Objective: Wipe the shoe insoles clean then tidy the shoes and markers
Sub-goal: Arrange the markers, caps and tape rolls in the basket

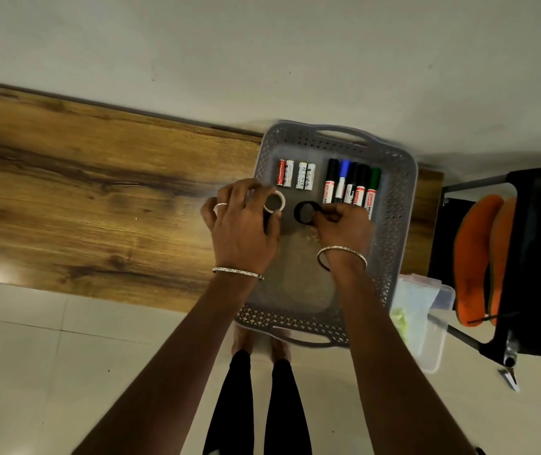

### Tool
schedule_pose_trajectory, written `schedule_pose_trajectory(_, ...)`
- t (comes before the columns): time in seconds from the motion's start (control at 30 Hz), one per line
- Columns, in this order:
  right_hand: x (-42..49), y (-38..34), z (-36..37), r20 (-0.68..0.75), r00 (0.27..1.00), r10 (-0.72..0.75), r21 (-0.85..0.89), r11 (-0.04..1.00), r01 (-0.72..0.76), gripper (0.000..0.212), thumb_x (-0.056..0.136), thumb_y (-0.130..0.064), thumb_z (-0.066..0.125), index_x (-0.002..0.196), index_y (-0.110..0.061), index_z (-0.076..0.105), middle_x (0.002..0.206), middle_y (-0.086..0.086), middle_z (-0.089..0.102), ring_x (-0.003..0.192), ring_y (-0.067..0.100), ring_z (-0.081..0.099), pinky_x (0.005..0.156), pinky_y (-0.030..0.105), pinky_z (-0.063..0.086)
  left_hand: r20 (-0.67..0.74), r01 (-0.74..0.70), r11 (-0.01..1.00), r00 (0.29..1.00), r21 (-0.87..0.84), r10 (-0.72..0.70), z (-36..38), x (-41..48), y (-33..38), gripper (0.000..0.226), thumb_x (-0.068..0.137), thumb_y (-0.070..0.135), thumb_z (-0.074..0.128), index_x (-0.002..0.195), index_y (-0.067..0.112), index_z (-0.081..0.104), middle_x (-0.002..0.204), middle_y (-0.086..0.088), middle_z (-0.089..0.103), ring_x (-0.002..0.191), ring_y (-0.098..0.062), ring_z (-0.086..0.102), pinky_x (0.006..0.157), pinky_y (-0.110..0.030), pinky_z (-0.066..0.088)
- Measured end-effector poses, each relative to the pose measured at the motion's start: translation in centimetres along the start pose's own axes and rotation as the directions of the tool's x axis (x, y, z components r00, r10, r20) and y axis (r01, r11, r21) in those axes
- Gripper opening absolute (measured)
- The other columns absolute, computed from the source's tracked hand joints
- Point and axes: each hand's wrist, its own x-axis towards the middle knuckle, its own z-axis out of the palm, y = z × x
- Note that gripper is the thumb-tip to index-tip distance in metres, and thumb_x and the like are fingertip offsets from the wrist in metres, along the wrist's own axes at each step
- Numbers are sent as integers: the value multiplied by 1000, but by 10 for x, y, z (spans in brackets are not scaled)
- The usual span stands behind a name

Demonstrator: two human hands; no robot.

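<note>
A grey perforated basket (397,205) stands on the right end of a wooden table (81,198). Inside, at its far right, several markers (351,187) lie side by side, with black, blue and green caps. My left hand (242,221) holds a white tape roll (275,201) over the basket floor. Close beside it, my right hand (344,224) grips a black tape roll (305,212). Two orange shoe insoles (479,257) hang on a black chair at the right.
Several small batteries (295,174) lie in the basket's far left part. A clear plastic box (423,316) with green and blue contents sits on the floor by the basket's near right corner. The black chair (535,274) stands right of the table. A wall runs behind the table.
</note>
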Motion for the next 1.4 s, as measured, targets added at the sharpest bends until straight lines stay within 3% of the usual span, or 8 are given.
schedule_pose_trajectory(0.27,8,-6,17,-9,1000,-10,-87,996,9,17,82,-19,75,97,-13,77,90,6,75,96,29,68,90,40,53,72,44,992,996,118,-52,3,-5,-12,44,77,41,67,120,29,66,151,-2,40,141,-27,27,106,-50,23)
schedule_pose_trajectory(0.47,12,-8,8,-122,992,-34,-88,996,23,17,90,-20,64,96,-14,79,93,6,76,91,23,70,75,20,44,120,65,982,989,177,-87,10,-9,-14,44,79,43,65,121,31,66,163,-3,25,149,-33,18,110,-61,22)
schedule_pose_trajectory(0.77,49,-34,19,13,983,-182,-157,971,182,25,90,-4,59,110,-8,74,104,11,74,99,23,68,85,15,44,99,37,981,993,189,-57,15,-8,-14,47,79,37,67,126,31,65,162,-4,26,149,-32,17,110,-59,20)
schedule_pose_trajectory(0.87,54,-36,28,21,986,-167,-190,967,168,23,89,-6,63,109,-9,73,105,11,73,102,24,66,89,26,49,86,21,980,996,196,-39,16,-7,-14,49,78,37,64,126,30,64,162,-4,28,149,-32,16,111,-57,18)
schedule_pose_trajectory(1.03,56,-36,33,23,982,-186,-165,968,187,21,86,-4,67,105,-8,74,102,10,74,96,22,69,89,26,53,66,-21,974,998,226,6,17,-9,-18,50,79,45,59,125,27,64,160,-6,33,148,-33,22,110,-58,22)
schedule_pose_trajectory(1.17,51,-35,29,-2,982,-187,-140,973,185,22,85,-1,64,103,-7,74,98,10,74,95,24,69,89,31,54,71,-49,950,997,310,29,17,-15,-21,71,74,60,65,137,26,58,160,-6,33,148,-30,18,111,-58,20)
schedule_pose_trajectory(1.27,37,-31,18,-31,985,-171,-95,981,167,23,86,-2,64,106,-7,74,100,9,75,93,22,70,88,26,52,79,-76,923,996,376,50,19,-20,-23,85,69,68,70,141,26,55,161,-5,31,148,-29,14,111,-57,18)
schedule_pose_trajectory(1.4,8,-12,5,-47,989,-142,-55,989,140,22,88,-8,64,107,-14,75,99,3,75,90,15,69,86,22,50,65,-90,924,995,373,70,23,-23,-24,75,65,60,78,130,27,63,161,-5,32,148,-29,18,111,-57,22)
